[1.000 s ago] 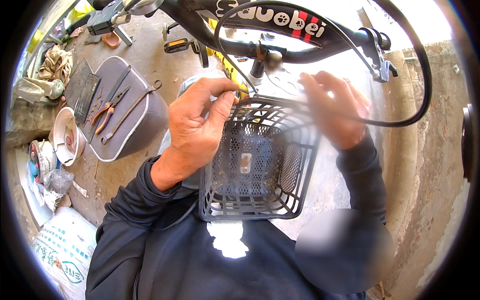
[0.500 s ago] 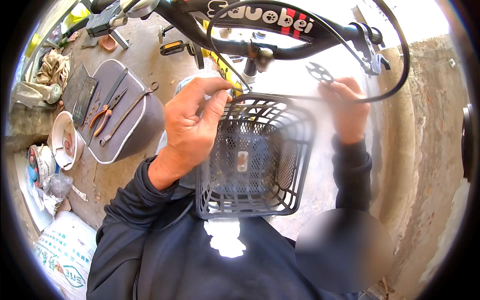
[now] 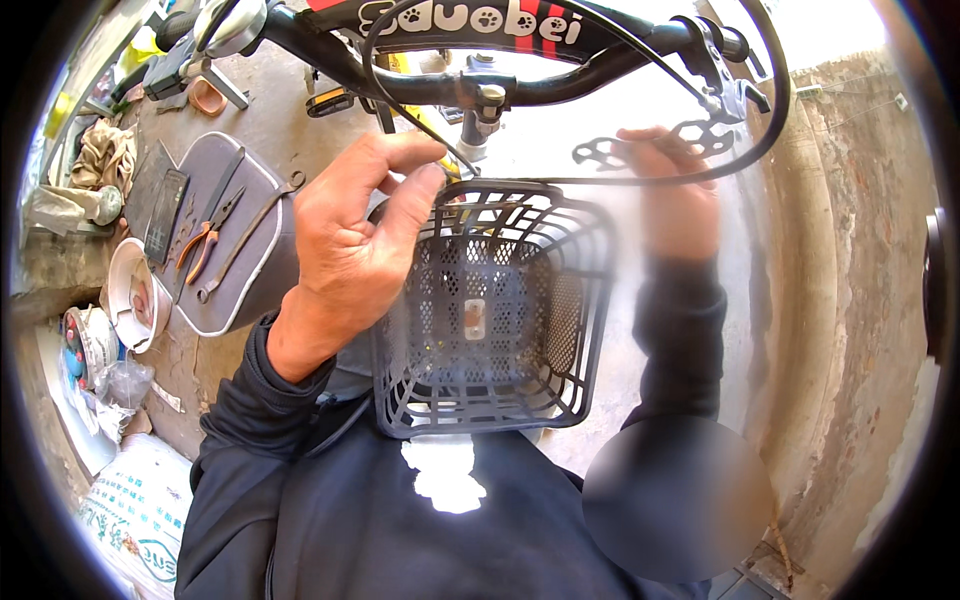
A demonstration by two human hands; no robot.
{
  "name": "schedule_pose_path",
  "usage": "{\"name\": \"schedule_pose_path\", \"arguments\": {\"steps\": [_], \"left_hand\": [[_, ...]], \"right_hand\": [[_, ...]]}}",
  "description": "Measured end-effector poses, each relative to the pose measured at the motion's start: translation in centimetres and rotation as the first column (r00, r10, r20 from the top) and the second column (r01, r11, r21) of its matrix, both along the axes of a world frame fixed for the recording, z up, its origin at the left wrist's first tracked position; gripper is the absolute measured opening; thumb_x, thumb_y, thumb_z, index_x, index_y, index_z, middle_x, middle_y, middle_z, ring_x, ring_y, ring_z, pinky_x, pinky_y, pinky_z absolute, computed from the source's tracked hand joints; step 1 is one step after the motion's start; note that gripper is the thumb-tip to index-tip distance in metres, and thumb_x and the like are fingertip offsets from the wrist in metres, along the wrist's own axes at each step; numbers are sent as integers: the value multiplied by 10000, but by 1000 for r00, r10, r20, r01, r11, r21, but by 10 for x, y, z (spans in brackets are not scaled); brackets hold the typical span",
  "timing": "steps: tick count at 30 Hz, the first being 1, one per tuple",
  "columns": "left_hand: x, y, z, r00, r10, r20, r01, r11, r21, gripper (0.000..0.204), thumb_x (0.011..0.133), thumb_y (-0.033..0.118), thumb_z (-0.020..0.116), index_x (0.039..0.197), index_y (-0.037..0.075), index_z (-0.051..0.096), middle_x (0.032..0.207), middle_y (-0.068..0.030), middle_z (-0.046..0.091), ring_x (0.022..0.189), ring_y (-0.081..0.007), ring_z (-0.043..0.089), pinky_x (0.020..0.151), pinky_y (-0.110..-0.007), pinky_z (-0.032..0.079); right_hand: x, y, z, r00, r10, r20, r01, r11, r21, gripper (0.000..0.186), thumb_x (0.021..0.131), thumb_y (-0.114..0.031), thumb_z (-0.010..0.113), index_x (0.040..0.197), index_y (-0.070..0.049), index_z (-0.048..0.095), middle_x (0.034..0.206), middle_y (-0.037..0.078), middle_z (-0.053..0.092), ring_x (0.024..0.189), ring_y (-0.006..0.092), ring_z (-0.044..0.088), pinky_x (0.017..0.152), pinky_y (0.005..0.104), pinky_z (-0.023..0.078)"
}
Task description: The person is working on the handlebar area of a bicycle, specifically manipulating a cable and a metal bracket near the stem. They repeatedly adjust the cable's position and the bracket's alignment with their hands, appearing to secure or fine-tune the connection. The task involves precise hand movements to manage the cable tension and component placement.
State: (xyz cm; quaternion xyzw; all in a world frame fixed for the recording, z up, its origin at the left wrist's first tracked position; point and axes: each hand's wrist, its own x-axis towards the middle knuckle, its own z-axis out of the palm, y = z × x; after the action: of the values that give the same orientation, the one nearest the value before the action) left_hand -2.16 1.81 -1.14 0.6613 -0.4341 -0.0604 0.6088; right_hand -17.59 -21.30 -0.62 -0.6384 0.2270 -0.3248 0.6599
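Observation:
Just in front of me sits a black plastic lattice basket (image 3: 565, 320), below the black handlebar (image 3: 420, 90) of a bicycle. My left hand (image 3: 355, 250) is at the basket's upper left rim, thumb and forefinger pinched close together beside a black cable. Whatever lies between those fingertips is too small or hidden to name. My right hand (image 3: 680, 200), blurred, grips a flat metal multi-hole wrench (image 3: 597, 152) to the right of the basket. Both holed ends of the wrench stick out past the fingers, close to the looping brake cable (image 3: 783, 100).
On the left, a grey padded stool (image 3: 225, 300) carries pliers (image 3: 205, 245), a long wrench (image 3: 240, 245) and other tools. A white bucket (image 3: 130, 290) and a printed white sack (image 3: 130, 510) stand nearby. A wall (image 3: 850, 300) rises on the right.
The multi-hole wrench has turned in my right hand, so both ends now show. My left hand and the basket appear slightly further left, and the handlebar's stem has come into clearer view.

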Motion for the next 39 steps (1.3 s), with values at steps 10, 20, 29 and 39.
{"name": "schedule_pose_path", "arguments": {"steps": [10, 20, 29, 39], "left_hand": [[-1, -33, 12, 985, -165, 57, 162, 985, 57, 144, 852, 55, 668, 980, -8, 652, 848, -56, 640, 749, -122, 575, 649, -248, 438], [7, -37, 6, 845, -34, 534, 61, 998, -33, 178, 754, -34, 716, 923, -10, 663, 763, -113, 625, 630, -220, 606, 552, -294, 473], [5, -28, 5, 897, 78, 436, -46, 996, -83, 187, 774, -32, 688, 955, 8, 664, 783, -120, 649, 657, -222, 643, 585, -293, 504], [13, 4, -15, 981, 163, 105, -159, 986, -40, 104, 852, -27, 634, 955, -27, 650, 788, -90, 661, 692, -135, 666, 611, -224, 490]], "right_hand": [[14, 19, -18, 954, 79, 288, -184, 915, 358, 161, 839, 8, 662, 997, -24, 655, 1022, 158, 654, 834, 208, 656, 705, 353, 590], [-11, -11, 11, 928, 353, 120, -360, 932, 40, 266, 816, -2, 656, 1080, 22, 647, 1004, 203, 670, 865, 282, 682, 741, 385, 589], [12, 7, 25, 943, 189, -275, -332, 610, -720, 214, 812, 30, 675, 1023, 0, 687, 893, 105, 686, 824, 175, 673, 722, 254, 538], [26, 8, 17, 976, 61, -210, -215, 431, -876, 226, 756, 5, 727, 980, -9, 704, 933, 113, 671, 822, 217, 658, 721, 281, 523]]}}
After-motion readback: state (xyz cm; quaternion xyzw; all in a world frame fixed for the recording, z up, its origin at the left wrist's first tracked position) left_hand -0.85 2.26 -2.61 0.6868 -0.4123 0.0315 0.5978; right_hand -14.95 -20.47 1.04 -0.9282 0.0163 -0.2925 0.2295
